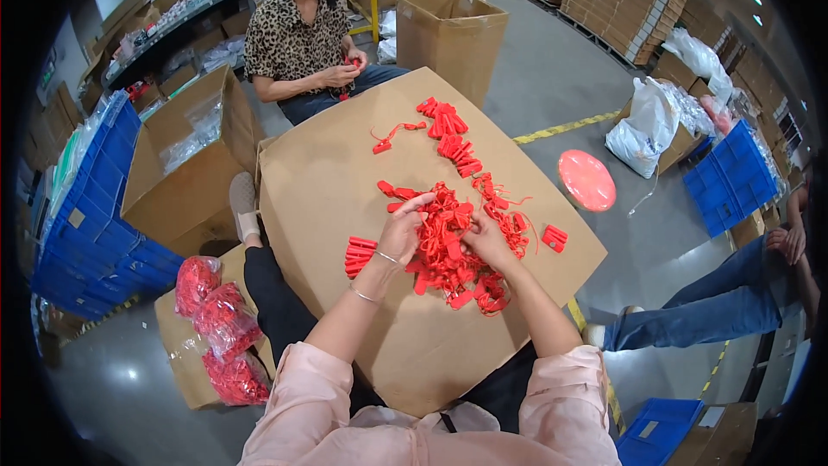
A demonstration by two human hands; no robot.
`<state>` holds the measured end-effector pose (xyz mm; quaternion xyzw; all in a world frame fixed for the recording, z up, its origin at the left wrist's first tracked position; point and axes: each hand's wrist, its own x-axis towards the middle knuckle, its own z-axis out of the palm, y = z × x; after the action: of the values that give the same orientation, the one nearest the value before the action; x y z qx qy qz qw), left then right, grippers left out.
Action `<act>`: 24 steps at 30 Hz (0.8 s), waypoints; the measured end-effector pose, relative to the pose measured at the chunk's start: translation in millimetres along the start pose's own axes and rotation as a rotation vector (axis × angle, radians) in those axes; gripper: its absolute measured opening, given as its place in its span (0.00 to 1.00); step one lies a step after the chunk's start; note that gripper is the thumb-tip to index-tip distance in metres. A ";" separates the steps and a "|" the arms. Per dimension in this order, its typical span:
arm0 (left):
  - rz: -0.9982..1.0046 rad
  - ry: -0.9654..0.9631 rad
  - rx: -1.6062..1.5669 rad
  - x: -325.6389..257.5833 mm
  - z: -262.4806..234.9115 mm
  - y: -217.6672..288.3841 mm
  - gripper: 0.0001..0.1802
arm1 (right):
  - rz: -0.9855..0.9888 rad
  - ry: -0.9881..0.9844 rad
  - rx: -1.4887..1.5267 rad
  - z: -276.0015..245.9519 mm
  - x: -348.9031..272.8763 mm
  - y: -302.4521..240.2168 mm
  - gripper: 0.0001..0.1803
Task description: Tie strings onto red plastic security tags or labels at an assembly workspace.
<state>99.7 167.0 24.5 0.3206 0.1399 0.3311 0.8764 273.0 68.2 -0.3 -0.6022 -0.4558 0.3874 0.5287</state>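
Left hand (402,226): mine, fingers spread and curled into the tangle, gripping red straps.
Right hand (488,240): pinching straps, just as close.
Red plastic ties (444,255): between my hands, glossy thin strips, heap running 12 to 6 o'clock.
Bundle (359,256): neat stack at 9 o'clock.
Bench (328,181): flat brown cardboard sheet.
Stool (586,179): round, pink, 2 o'clock.

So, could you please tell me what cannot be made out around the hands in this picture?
- Head view: whether the left hand or right hand pinches a single piece; the pile of red plastic ties hides the fingertips.
- The shape of one tie: too small and tangled.
- What fills the red bags: blurred plastic.
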 end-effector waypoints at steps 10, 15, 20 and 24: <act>0.021 -0.103 -0.020 -7.2 16.9 26.2 0.29 | 0.037 -0.078 0.131 15.7 -14.2 -68.7 0.28; 0.368 -0.074 0.534 4.4 20.7 40.1 0.29 | 0.056 0.025 -0.013 20.0 -2.4 -49.4 0.25; 0.265 0.195 0.471 15.9 -11.3 63.9 0.27 | -0.045 0.206 0.008 -5.5 -7.0 -98.0 0.12; 0.200 0.091 0.002 26.2 -0.5 84.5 0.26 | -0.188 0.355 0.163 -27.4 -10.0 -131.3 0.09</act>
<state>77.5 233.3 78.6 0.3185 0.1470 0.4309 0.8315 277.9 54.2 133.4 -0.5713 -0.3767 0.2597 0.6814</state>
